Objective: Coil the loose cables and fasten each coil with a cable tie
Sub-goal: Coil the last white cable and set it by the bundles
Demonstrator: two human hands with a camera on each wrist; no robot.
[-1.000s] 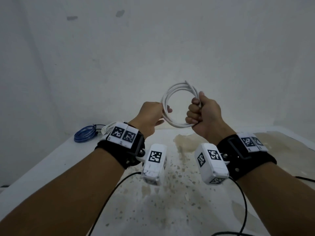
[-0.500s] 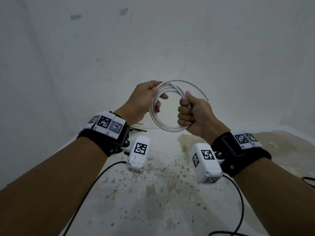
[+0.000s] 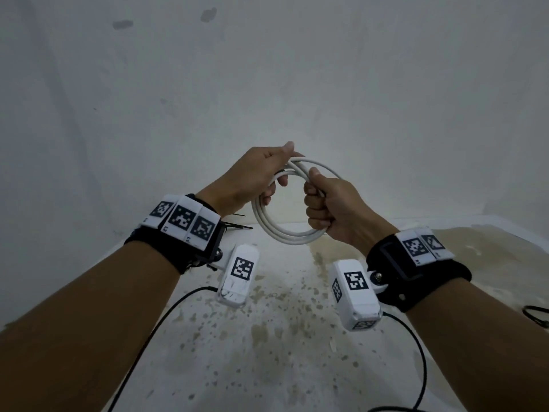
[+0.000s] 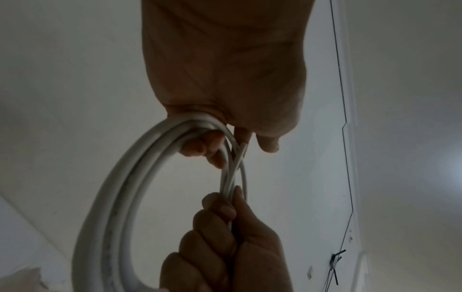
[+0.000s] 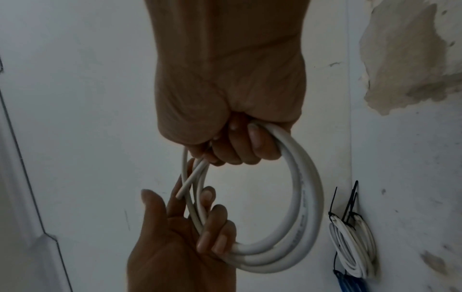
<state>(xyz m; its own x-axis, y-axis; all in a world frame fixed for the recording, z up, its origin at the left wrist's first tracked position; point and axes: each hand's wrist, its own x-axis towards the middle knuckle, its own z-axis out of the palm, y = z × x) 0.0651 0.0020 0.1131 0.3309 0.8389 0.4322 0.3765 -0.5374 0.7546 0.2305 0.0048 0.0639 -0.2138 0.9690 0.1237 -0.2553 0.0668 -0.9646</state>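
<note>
White cable (image 3: 285, 233), wound into one coil of about three loops, hangs in the air between both hands above the stained table (image 3: 267, 352). The right hand (image 3: 332, 203) is a tight fist around the coil's right side, thumb on top. The left hand (image 3: 252, 176) holds the upper left of the coil, fingers curled through the ring and thumb pressed on the crossing strands; the cut cable end (image 5: 180, 194) lies against its fingers. Black cable ties (image 3: 237, 226) lie on the table behind the left wrist. At the wall, one tied white coil (image 5: 352, 251) rests beside a blue one (image 5: 350, 282).
</note>
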